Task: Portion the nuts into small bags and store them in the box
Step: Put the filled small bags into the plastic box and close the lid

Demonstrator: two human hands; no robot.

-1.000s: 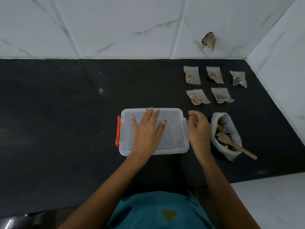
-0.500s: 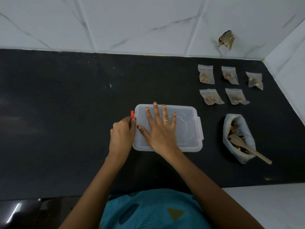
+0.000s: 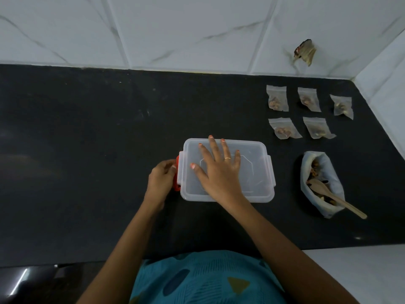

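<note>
Gripping red clip (image 3: 176, 186) still, L hand (image 3: 161, 180)

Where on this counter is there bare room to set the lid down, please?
Widest bare patch: the counter left of the box, beyond the left hand gripping its red latch. Also bare: the strip between box and back wall. Crowded: the right end, with five small bags, the nut bag and wooden spoon.

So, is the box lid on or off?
On: the lid lies in place under the flat right hand. Left hand grips its red latch; latched or not, cannot tell.
</note>
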